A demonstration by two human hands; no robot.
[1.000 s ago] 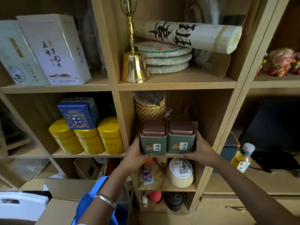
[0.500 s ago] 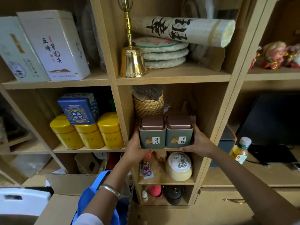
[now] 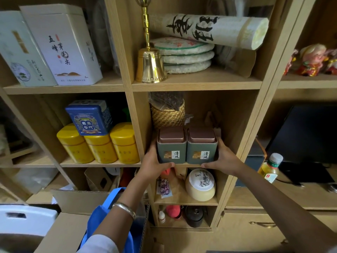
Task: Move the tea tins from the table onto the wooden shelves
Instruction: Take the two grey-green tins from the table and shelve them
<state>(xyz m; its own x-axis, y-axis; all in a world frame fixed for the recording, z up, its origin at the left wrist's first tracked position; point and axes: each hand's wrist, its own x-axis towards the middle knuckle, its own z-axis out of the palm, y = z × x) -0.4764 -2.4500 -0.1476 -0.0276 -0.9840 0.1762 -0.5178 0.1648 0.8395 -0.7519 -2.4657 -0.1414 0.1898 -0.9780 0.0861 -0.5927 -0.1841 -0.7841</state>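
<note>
Two tea tins stand side by side, touching, at the front edge of the middle shelf point(image 3: 231, 128): the left tin point(image 3: 171, 147) beside the right tin point(image 3: 201, 147). My left hand point(image 3: 152, 166) sets its grip on the left tin's outer side; my right hand point(image 3: 225, 158) does likewise on the right tin. A woven basket point(image 3: 168, 115) sits behind the left tin. One shelf up, a bell point(image 3: 149, 65) stands left of stacked tea cakes point(image 3: 186, 55), with a paper roll point(image 3: 209, 31) lying on the cakes. In the compartment to the left, a square tin point(image 3: 90, 116) rests on three round canisters point(image 3: 99, 143). Below my tins sits a round jar point(image 3: 200, 184).
</note>
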